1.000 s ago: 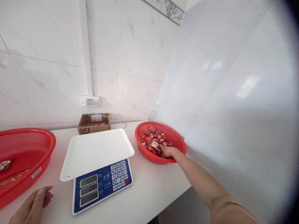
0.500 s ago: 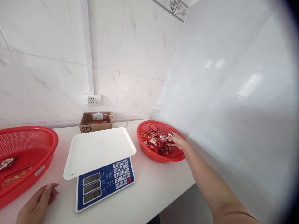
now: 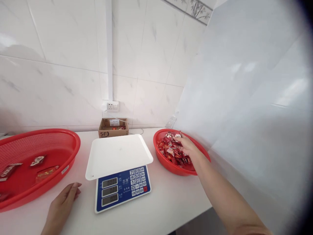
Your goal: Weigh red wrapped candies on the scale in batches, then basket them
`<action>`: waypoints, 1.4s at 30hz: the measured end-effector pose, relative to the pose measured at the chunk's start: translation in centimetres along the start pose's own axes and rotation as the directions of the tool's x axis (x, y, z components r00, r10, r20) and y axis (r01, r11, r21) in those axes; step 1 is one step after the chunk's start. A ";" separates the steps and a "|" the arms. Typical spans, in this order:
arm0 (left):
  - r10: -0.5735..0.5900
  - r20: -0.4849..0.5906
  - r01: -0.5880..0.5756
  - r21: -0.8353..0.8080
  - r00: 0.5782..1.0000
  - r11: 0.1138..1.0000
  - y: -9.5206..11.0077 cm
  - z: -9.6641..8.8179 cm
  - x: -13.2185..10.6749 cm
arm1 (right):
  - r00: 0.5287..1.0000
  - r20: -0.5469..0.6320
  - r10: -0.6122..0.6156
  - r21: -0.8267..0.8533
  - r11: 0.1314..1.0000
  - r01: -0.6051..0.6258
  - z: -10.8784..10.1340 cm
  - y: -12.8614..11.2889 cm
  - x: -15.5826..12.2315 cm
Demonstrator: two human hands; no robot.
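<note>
My right hand (image 3: 186, 146) is over the right red basket (image 3: 158, 156), its fingers closed on small red snack packets (image 3: 174, 135). Beneath it lies a heap of similar red packets (image 3: 171, 151), some with white labels. My left hand (image 3: 61, 205) rests on the table, fingers curled together, with nothing visible in them. It sits between the large left basket (image 3: 73, 153) and a digital scale (image 3: 123, 186). The scale's white tray (image 3: 119, 155) is bare, and its displays show zeros.
A few wrapped packets (image 3: 37, 160) lie in the large left basket. Behind the scale stands a small cardboard box (image 3: 113, 133) with some packets inside. A wall socket (image 3: 112, 106) is above it, and a clear plastic piece (image 3: 171, 120) leans near the corner.
My right hand has lifted slightly within the right basket, with packets in its fingers. The view has turned left, showing more of the large left basket. My left hand stays near the scale.
</note>
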State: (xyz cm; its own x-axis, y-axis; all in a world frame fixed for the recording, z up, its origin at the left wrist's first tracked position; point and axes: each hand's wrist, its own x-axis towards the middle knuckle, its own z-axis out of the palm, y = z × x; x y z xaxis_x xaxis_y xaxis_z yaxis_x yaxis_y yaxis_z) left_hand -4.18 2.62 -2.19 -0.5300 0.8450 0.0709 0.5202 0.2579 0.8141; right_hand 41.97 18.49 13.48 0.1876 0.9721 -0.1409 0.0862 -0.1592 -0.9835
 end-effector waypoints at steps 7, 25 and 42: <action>-0.060 0.047 0.067 -0.149 0.997 0.987 2.1 -0.4 -1.2 | 0.918 0.396 -0.022 -0.030 0.999 0.037 12.0 -0.3 -2.4; -0.029 0.069 0.036 -0.101 0.997 0.994 2.1 -0.4 -1.4 | 0.872 0.480 -0.098 -0.122 0.977 0.176 16.3 0.4 -2.7; -0.154 0.106 0.150 0.037 0.982 0.988 1.4 -0.1 0.2 | 0.895 0.416 0.162 -0.854 0.409 0.323 -4.9 2.1 1.3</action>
State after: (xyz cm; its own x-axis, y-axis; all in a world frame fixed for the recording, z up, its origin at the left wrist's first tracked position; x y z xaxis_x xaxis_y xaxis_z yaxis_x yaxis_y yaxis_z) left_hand -3.62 3.07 -1.02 -0.5297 0.8402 -0.1163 0.4592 0.3994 0.7935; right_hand 47.15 18.58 11.78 -0.2252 0.9159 -0.3324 0.9310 0.1018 -0.3504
